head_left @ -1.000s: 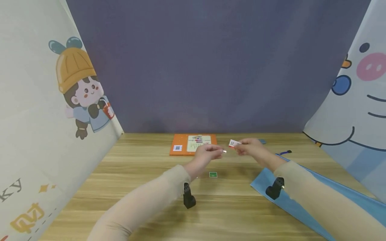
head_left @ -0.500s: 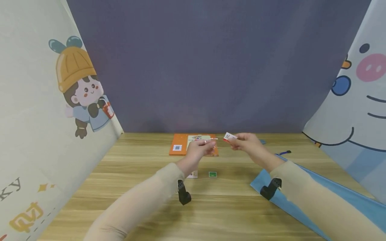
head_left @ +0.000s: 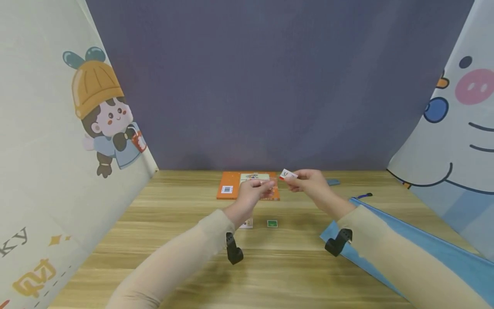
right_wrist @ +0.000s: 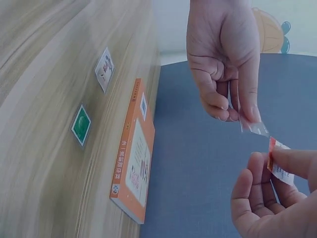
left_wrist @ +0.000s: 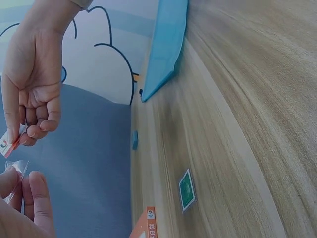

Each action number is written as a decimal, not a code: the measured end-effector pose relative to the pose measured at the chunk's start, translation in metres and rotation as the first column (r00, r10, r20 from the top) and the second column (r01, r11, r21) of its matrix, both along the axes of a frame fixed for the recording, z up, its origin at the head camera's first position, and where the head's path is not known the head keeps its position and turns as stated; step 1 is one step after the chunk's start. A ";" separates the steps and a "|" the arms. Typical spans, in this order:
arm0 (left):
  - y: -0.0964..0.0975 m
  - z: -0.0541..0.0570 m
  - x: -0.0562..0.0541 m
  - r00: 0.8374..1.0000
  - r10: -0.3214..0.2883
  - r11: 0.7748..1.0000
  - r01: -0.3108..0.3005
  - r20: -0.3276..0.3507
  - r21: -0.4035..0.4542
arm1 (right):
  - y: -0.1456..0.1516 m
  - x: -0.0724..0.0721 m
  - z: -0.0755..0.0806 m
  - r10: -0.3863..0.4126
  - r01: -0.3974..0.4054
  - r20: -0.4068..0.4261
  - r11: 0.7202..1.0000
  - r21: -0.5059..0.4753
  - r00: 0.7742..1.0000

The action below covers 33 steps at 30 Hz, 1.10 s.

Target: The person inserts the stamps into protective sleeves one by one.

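Note:
My left hand (head_left: 248, 197) pinches a small clear plastic sleeve (right_wrist: 255, 128) between thumb and fingers. To its right, my right hand (head_left: 310, 184) holds a small white card (head_left: 287, 174) with a red edge by thumb and fingertips. In the right wrist view the card's red edge is close below the sleeve's lower end. Both hands are raised above the table. Below them a small green card (head_left: 272, 224) with a pale border lies on the wood. Left of it lies a picture card (right_wrist: 105, 70), which my left wrist partly covers in the head view.
An orange book (head_left: 227, 184) lies at the back of the table (head_left: 285, 274), behind my left hand. On the right, a blue cloth (head_left: 370, 266) stretches under my right forearm. A small blue object (head_left: 333, 182) and a dark strap end (head_left: 364, 195) lie near it.
My left hand has drawn left, uncovering part of the picture card, and the sleeve shows in it. My right hand has moved left and slightly up with the white card, closer to the sleeve.

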<state>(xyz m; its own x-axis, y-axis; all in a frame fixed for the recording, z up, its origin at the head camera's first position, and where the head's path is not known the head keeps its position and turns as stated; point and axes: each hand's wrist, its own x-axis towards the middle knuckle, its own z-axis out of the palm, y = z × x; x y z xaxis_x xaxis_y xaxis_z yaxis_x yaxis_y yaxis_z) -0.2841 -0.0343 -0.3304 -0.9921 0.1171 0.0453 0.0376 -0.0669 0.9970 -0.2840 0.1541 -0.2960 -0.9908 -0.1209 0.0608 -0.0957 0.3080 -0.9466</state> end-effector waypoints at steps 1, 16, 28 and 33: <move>0.000 0.000 0.000 1.000 0.003 1.000 -0.003 0.001 0.000 | 0.000 0.000 0.000 0.000 0.000 0.001 1.000 0.002 1.000; 0.002 -0.002 0.000 1.000 0.016 1.000 -0.016 -0.018 0.024 | -0.004 0.000 -0.003 0.008 -0.009 0.029 0.999 0.046 1.000; 0.002 -0.002 0.001 0.999 0.024 0.999 -0.023 -0.022 0.031 | -0.006 0.000 -0.005 0.020 -0.022 0.040 0.999 0.041 0.999; 0.002 0.000 0.002 0.999 0.025 0.999 -0.025 -0.023 0.024 | -0.008 0.000 -0.007 0.022 -0.023 0.038 0.999 0.029 0.999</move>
